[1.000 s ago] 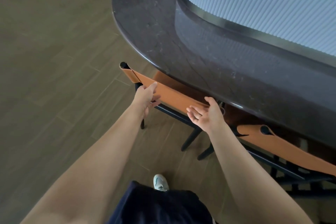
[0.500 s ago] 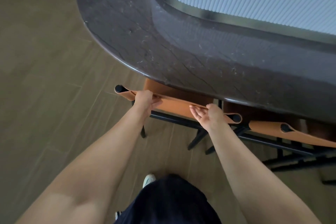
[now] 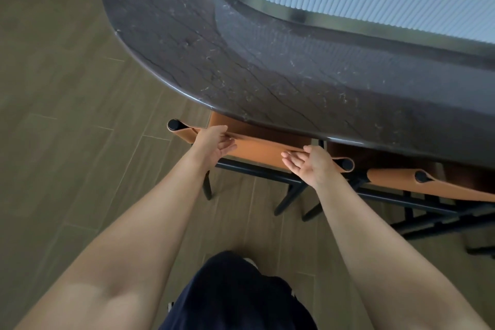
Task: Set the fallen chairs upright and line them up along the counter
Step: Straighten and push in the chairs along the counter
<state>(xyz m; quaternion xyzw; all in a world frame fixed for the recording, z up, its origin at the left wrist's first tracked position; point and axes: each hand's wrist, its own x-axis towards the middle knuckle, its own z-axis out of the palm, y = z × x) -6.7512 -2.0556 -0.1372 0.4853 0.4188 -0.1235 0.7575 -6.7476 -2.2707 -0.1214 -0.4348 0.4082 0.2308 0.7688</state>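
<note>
Chair (image 3: 262, 151) now farther under counter (image 3: 241, 61), left hand (image 3: 214, 143) looser.

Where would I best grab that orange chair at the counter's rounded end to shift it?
Probably the top edge of its orange backrest, coming from the open floor side, hands wide apart near the black post ends, where the left hand and right hand are. The seat is tucked under the counter, leaving only that band reachable.

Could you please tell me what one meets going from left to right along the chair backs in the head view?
First chair's left post cap → left hand → right hand → first chair's right post cap → second chair's post cap.
</note>
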